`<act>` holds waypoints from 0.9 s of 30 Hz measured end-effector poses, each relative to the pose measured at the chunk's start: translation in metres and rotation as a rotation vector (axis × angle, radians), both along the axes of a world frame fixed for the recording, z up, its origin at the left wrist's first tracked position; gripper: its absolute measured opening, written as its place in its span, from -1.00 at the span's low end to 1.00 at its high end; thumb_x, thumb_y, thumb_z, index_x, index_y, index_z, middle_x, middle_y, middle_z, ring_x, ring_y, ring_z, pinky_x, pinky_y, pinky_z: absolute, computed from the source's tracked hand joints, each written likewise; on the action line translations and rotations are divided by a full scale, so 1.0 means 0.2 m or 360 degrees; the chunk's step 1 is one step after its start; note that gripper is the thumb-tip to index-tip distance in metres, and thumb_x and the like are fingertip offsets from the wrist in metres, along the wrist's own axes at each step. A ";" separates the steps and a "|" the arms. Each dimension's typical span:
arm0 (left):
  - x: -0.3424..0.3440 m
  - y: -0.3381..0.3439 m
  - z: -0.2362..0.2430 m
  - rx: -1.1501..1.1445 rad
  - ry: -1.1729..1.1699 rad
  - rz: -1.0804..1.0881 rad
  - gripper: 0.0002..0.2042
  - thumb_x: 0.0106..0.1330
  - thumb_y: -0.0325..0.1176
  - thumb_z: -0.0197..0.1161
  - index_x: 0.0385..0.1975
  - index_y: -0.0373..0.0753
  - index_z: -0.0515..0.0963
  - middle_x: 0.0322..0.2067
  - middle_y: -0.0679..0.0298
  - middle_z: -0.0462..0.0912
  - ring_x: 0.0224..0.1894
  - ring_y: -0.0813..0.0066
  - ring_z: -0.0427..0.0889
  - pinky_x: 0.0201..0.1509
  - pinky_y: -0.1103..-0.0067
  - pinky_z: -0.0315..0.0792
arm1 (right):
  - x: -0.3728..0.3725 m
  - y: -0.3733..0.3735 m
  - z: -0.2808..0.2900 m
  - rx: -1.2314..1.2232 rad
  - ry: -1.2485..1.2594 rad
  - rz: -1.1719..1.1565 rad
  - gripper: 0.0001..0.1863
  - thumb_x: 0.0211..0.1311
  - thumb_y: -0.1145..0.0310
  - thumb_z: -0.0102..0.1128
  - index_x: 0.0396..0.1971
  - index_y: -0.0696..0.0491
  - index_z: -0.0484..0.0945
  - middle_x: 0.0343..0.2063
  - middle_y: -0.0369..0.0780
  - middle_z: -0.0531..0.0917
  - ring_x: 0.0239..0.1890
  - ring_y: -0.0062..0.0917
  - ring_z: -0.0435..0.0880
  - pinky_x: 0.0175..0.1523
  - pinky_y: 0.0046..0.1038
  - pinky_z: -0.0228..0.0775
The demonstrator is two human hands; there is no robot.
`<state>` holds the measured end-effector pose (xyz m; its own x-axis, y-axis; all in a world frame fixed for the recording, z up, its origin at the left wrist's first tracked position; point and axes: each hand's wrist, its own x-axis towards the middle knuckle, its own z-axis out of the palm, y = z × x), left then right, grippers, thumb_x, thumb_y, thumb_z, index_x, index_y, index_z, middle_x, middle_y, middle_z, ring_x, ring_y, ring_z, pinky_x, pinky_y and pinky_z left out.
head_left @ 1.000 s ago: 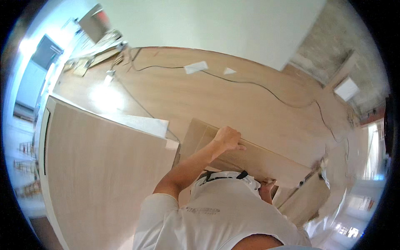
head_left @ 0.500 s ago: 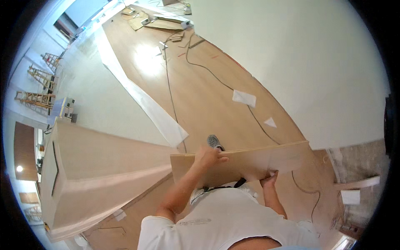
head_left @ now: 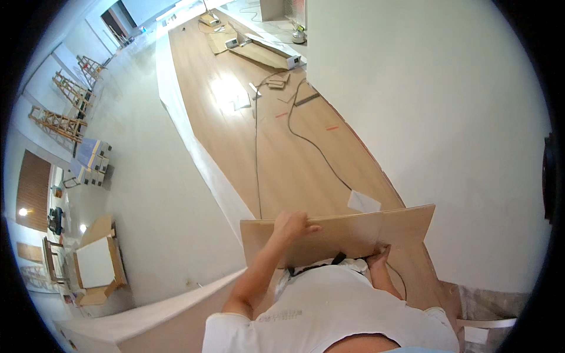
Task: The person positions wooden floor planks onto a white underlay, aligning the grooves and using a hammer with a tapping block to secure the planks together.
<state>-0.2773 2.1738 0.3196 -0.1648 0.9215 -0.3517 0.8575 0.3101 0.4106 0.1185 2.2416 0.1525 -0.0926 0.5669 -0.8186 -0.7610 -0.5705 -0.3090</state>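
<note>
As the board [head_left: 347,235] is being held twelve o'clock of the shirt [head_left: 335,300], long axis roughly nine-to-three, its top edge is being gripped by the left hand [head_left: 291,226], its bottom, toward four o'clock, by the right hand [head_left: 380,257].

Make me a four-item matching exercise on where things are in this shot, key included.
1. Left hand
2. Wooden ladders
3. Right hand
4. White strip

A. along the wood-coloured floor's left edge
B. over the brown board's upper edge
C. at the board's lower part
D. at the picture's far left

Pairs: 1-B, 2-D, 3-C, 4-A
</note>
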 end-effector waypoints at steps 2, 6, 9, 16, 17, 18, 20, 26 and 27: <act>-0.18 0.16 -0.03 -0.0007 0.0015 0.0043 -0.30 0.16 0.43 0.24 -0.38 -0.28 0.69 -0.41 -0.01 0.73 -0.24 -0.01 0.73 -0.15 0.21 0.56 | -0.24 0.25 -0.03 -0.0047 -0.0020 -0.0041 -0.01 0.33 -0.49 -0.28 0.54 -0.06 0.05 0.51 -0.10 0.15 0.54 -0.10 0.05 0.53 0.13 -0.11; -0.65 0.57 -0.06 -0.0032 0.0116 0.0202 -0.29 0.19 0.44 0.20 -0.42 -0.28 0.68 -0.40 -0.02 0.73 -0.24 -0.02 0.73 -0.16 0.20 0.56 | -0.82 0.87 -0.05 0.0226 0.0194 0.0227 -0.02 0.33 -0.49 -0.26 0.54 -0.07 0.05 0.52 -0.13 0.12 0.52 -0.12 0.09 0.51 0.11 -0.05; -1.04 0.81 -0.01 -0.0023 0.0102 0.0471 -0.28 0.21 0.45 0.17 -0.40 -0.27 0.68 -0.41 -0.02 0.72 -0.25 -0.01 0.73 -0.16 0.21 0.56 | -1.33 1.38 -0.03 0.0302 0.0139 0.0448 -0.02 0.33 -0.50 -0.24 0.53 -0.08 0.07 0.52 -0.17 0.14 0.51 -0.14 0.13 0.49 0.10 0.00; -1.73 0.98 0.09 -0.0139 0.0206 0.1053 -0.33 0.22 0.42 0.18 -0.30 -0.21 0.71 -0.38 0.01 0.74 -0.23 0.04 0.74 -0.19 0.25 0.57 | -2.56 2.22 -0.05 0.0224 0.0211 0.1059 -0.08 0.41 -0.44 -0.28 0.55 -0.11 0.01 0.53 -0.18 0.13 0.51 -0.16 0.12 0.48 0.07 0.04; -1.83 1.00 0.08 -0.0130 0.0208 0.1138 -0.34 0.22 0.41 0.19 -0.30 -0.20 0.71 -0.38 0.02 0.74 -0.23 0.05 0.75 -0.21 0.26 0.57 | -2.73 2.30 -0.09 0.0238 0.0158 0.1125 -0.08 0.42 -0.44 -0.28 0.56 -0.11 0.00 0.53 -0.18 0.12 0.52 -0.16 0.11 0.49 0.07 0.03; -1.94 1.04 0.06 -0.0172 0.0209 0.1212 -0.33 0.22 0.42 0.18 -0.31 -0.20 0.69 -0.39 0.04 0.74 -0.23 0.06 0.74 -0.18 0.26 0.56 | -2.92 2.38 -0.12 0.0275 0.0116 0.1192 -0.08 0.43 -0.43 -0.29 0.57 -0.11 -0.02 0.53 -0.17 0.11 0.53 -0.16 0.10 0.49 0.07 0.03; -2.19 1.12 0.01 -0.0192 0.0237 0.1362 -0.32 0.23 0.43 0.16 -0.34 -0.20 0.66 -0.40 0.08 0.73 -0.22 0.09 0.73 -0.14 0.27 0.53 | -3.30 2.53 -0.20 0.0230 0.0006 0.1271 -0.10 0.44 -0.42 -0.31 0.57 -0.11 -0.02 0.53 -0.18 0.11 0.54 -0.17 0.10 0.50 0.05 0.04; -3.23 1.50 -0.06 -0.0103 0.0510 0.1293 -0.28 0.23 0.48 0.10 -0.54 -0.18 0.70 -0.60 0.17 0.69 -0.46 0.14 0.72 -0.39 0.31 0.53 | -4.42 2.92 -0.26 0.0166 0.0144 0.1257 -0.12 0.44 -0.42 -0.31 0.53 -0.10 0.09 0.50 -0.20 0.21 0.48 -0.22 0.23 0.50 -0.05 0.11; -3.43 1.58 -0.05 -0.0123 0.0475 0.1261 -0.30 0.22 0.46 0.13 -0.53 -0.20 0.68 -0.57 0.14 0.69 -0.43 0.12 0.72 -0.35 0.30 0.53 | -4.57 2.97 -0.23 0.0145 0.0193 0.1216 -0.13 0.43 -0.42 -0.30 0.51 -0.08 0.14 0.48 -0.20 0.27 0.45 -0.22 0.28 0.50 -0.07 0.13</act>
